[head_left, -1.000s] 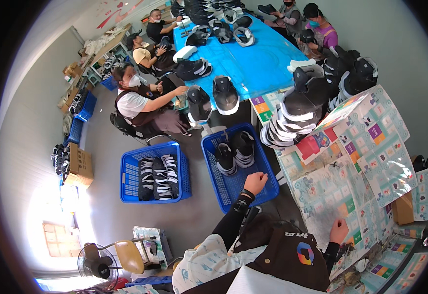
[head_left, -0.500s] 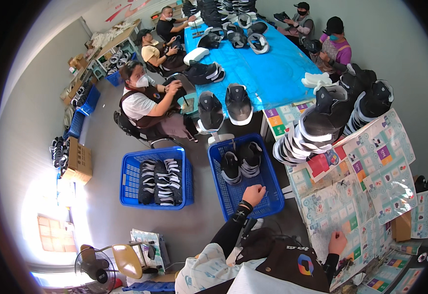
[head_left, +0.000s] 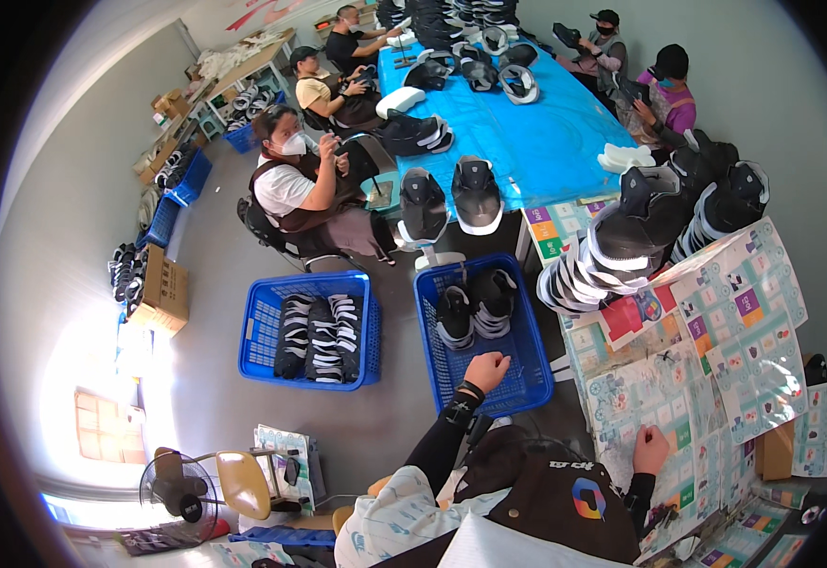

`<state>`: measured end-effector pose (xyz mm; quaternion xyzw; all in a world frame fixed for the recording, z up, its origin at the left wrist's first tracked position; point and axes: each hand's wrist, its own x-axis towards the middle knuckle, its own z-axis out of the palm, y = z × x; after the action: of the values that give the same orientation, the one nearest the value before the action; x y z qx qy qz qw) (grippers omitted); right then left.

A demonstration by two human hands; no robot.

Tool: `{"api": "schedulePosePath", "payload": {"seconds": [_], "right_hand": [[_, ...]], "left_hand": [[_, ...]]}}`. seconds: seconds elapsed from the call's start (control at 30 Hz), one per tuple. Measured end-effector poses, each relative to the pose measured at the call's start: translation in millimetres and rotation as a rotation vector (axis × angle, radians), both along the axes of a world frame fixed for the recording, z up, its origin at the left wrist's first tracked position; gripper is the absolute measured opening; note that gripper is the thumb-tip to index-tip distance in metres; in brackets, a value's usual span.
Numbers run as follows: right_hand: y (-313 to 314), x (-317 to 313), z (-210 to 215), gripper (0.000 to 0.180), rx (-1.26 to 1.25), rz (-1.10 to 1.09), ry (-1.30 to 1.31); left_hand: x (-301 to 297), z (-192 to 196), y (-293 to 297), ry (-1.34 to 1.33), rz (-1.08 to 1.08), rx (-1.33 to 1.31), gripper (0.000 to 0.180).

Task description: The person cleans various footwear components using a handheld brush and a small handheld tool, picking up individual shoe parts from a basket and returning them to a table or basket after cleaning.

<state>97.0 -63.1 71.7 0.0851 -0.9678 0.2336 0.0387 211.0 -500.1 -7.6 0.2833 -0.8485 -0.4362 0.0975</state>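
My left hand (head_left: 485, 371) is curled into a loose fist above the near end of a blue plastic basket (head_left: 420, 327), with nothing showing in it. Inside that basket, beyond the hand, sit two stacks of black and white shoe uppers (head_left: 492, 301). On the right, my right hand (head_left: 651, 450) is also closed, over a worktable covered with printed sheets (head_left: 636, 398). No object shows in its fingers. Farther along this table stands a leaning pile of nested black and white shoe uppers (head_left: 612, 241).
Left of my basket is another blue basket (head_left: 245, 346) filled with shoe uppers. A long blue-covered table (head_left: 546, 142) holds more uppers. A masked co-worker (head_left: 290, 180) sits at its left side; several others work farther back. A fan (head_left: 178, 488) and chair (head_left: 243, 483) stand lower left.
My view has shifted a little, so most things lie slightly farther right. The nearest seated co-worker's hands have risen. A co-worker at far right has lifted a dark upper. My hands stay closed.
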Motion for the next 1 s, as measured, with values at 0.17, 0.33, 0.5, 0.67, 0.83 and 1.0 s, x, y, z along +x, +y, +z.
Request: {"api": "schedulePosePath", "payload": {"seconds": [0.17, 0.33, 0.5, 0.67, 0.83, 1.0], "right_hand": [[-3.9, -16.3, 8.8, 0.035, -0.109, 0.077, -0.006], [4.1, -31.2, 10.7, 0.036, -0.171, 0.130, 0.030], [-6.4, -40.0, 29.3, 0.023, -0.383, 0.339, 0.049], [-64.9, -25.6, 147.1, 0.085, -1.325, 1.000, -1.048], [-101.2, -21.9, 190.4, 0.095, -1.063, 0.943, -1.103], [-106.1, -27.0, 178.3, 0.089, -1.097, 0.968, -1.209]], "left_hand": [[15.2, 7.8, 19.5, -0.014, 0.020, -0.024, 0.037], [26.6, 17.8, 41.5, -0.038, 0.042, 0.052, 0.037], [27.3, 39.9, 55.1, 0.047, 0.007, 0.124, 0.025], [11.8, 78.2, 66.3, 0.214, -0.096, 0.362, 0.018], [-6.1, 105.7, 93.7, 0.147, -0.182, 0.140, 0.024], [0.9, 108.2, 125.8, 0.107, -0.245, 0.187, 0.028]]}}
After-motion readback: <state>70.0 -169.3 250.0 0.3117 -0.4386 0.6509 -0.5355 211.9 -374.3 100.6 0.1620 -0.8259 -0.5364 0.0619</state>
